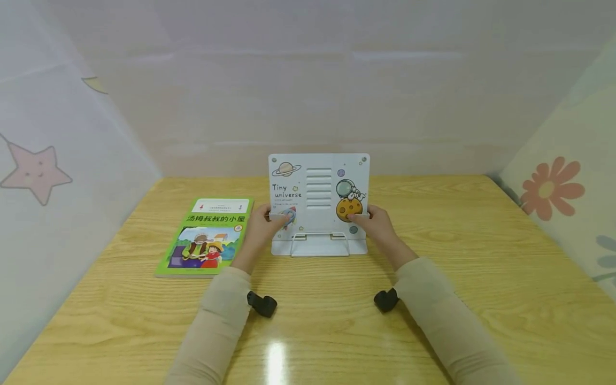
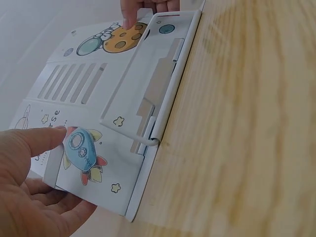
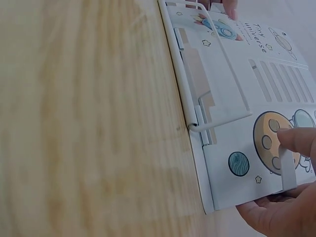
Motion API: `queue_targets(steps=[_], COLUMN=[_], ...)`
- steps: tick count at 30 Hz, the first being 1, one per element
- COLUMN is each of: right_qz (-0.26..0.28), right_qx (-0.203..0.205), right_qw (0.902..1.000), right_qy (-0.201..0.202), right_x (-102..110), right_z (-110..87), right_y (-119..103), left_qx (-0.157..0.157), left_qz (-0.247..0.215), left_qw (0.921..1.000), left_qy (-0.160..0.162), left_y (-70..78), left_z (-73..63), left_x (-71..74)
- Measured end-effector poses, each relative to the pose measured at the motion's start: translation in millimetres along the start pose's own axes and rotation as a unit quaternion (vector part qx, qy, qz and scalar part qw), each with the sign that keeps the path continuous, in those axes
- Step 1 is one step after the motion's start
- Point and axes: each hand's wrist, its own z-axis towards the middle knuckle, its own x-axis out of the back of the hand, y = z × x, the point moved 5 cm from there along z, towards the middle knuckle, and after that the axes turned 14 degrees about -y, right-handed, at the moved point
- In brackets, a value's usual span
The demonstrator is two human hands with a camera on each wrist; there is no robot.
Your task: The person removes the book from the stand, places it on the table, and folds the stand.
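A white book stand printed with planets, a rocket and an astronaut stands tilted back on the table. My left hand grips its left side, thumb over the front by the rocket and fingers behind the panel, as the left wrist view shows. On the other side my right hand holds the edge in the same way, thumb on the orange planet. A white wire bracket juts from the stand's lower front. Left of the stand, a green picture-cover book lies flat, apart from it but near my left wrist.
The wooden table reaches to a pale cloth backdrop at the back. Printed cloth walls stand at both sides. A small black camera is strapped at the left wrist, another black camera at the right.
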Motion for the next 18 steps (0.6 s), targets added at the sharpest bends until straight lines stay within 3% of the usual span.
queue_targets(steps=[8, 18], right_qz=[-0.009, 0.027], right_qx=[0.001, 0.004], right_qw=[0.9997, 0.9984], right_qy=[0.022, 0.049], right_x=[-0.1, 0.9], right_z=[-0.3, 0.8], right_y=[2.9, 8.5], left_qx=[0.019, 0.020], left_qz=[0.036, 0.060], left_qw=[0.9990, 0.9977], left_qy=[0.020, 0.024], left_y=[-0.7, 0.5], left_z=[-0.8, -1.4], left_x=[0.8, 2.0])
